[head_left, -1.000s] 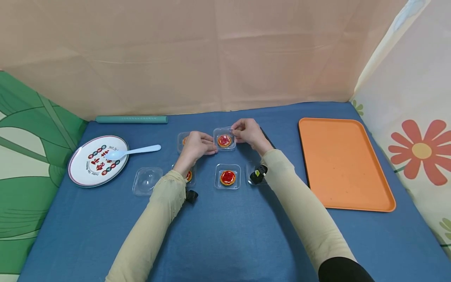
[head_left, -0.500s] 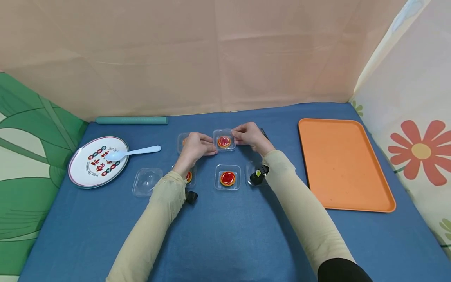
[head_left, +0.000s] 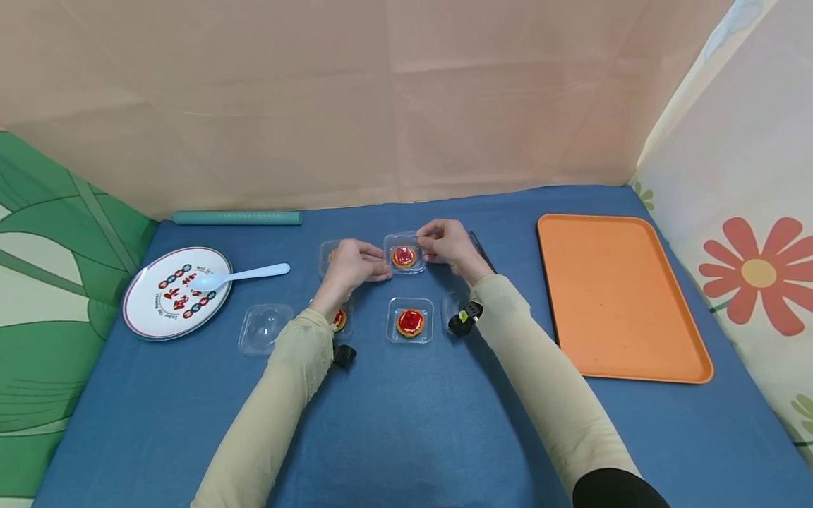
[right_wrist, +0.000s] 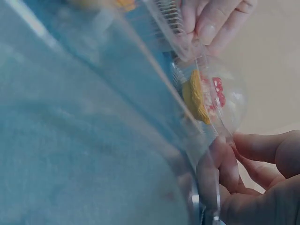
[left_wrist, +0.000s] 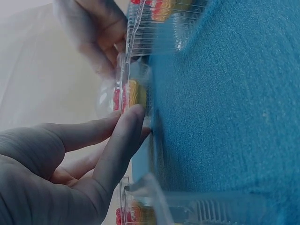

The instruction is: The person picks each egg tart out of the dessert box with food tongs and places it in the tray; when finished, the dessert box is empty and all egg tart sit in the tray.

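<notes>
At the back middle of the blue cloth stands a clear plastic box (head_left: 404, 252) with a small red-topped tart (right_wrist: 199, 96) in it. A clear domed lid (right_wrist: 236, 96) covers the tart. My left hand (head_left: 356, 265) pinches the box's left rim between thumb and fingers. On the opposite side my right hand (head_left: 449, 243) pinches the right rim with thumb and index finger. Directly in front is an uncovered-looking box (head_left: 411, 337) with another tart (head_left: 410, 322). My left hand and wrist partly hide two more tart boxes, one being the back-left box (head_left: 327, 252).
A clear plastic piece (head_left: 265, 329) lies at left, and another (head_left: 449, 305) sits under my right wrist. A white spoon (head_left: 257, 271) rests across a white plate (head_left: 149, 303). A teal rolling pin (head_left: 238, 218) lies behind; an orange tray (head_left: 625, 296) lies at right.
Both hands keep their hold on the rims of the back middle box; only slight finger and wrist shifts show, mostly in the right hand.
</notes>
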A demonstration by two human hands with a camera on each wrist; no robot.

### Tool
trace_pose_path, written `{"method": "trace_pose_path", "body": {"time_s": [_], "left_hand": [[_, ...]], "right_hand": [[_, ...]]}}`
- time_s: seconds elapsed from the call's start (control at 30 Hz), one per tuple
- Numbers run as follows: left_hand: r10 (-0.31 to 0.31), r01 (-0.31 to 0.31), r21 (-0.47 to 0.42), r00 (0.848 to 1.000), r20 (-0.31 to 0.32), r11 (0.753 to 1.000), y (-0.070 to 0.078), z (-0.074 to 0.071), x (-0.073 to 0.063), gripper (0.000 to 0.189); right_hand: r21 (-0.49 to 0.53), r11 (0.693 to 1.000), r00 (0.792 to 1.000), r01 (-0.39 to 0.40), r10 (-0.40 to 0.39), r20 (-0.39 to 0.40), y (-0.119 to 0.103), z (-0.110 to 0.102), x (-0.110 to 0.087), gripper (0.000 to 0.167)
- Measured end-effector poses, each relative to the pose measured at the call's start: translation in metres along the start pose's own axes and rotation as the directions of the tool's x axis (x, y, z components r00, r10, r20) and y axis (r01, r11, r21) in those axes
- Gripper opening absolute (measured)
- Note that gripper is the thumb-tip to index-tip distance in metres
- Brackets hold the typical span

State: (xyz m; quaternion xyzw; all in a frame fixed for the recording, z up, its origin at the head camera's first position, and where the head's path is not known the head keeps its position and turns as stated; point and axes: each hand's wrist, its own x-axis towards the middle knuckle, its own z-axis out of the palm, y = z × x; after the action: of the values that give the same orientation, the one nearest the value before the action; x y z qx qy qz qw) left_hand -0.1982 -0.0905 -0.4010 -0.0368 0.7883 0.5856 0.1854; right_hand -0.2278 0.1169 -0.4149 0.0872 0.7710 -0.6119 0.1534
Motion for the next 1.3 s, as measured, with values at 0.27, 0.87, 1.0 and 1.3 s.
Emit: {"method": "trace_pose_path", "body": {"time_s": [0.27,0.87,1.0,1.3], "left_hand": [[0.007,-0.007,-0.010,1.000,0.005,1.000,-0.0008,0.0010,-0.0004,0.032],[0.008,-0.008,-0.031,1.000,0.007,0.999,-0.0024,-0.0016,-0.0015,0.034],[0.005,-0.005,-0.035,1.000,0.004,0.999,-0.0029,-0.0012,0.0007,0.033],[-0.011,0.010,-0.043,1.000,-0.011,0.999,-0.0027,-0.0007,0.0025,0.032]], "right_hand": [[-0.041,0.998,0.998,0.051,-0.053,-0.026,0.0024,0.0037,-0.0017,0.015],[0.100,0.993,0.996,-0.060,0.053,0.072,0.0037,-0.0018,0.0018,0.029],[0.133,0.990,0.998,-0.048,0.041,0.057,0.0038,-0.0009,0.0014,0.024],[0.141,0.990,1.000,-0.006,0.005,0.008,0.0065,0.0030,-0.0011,0.022]]}}
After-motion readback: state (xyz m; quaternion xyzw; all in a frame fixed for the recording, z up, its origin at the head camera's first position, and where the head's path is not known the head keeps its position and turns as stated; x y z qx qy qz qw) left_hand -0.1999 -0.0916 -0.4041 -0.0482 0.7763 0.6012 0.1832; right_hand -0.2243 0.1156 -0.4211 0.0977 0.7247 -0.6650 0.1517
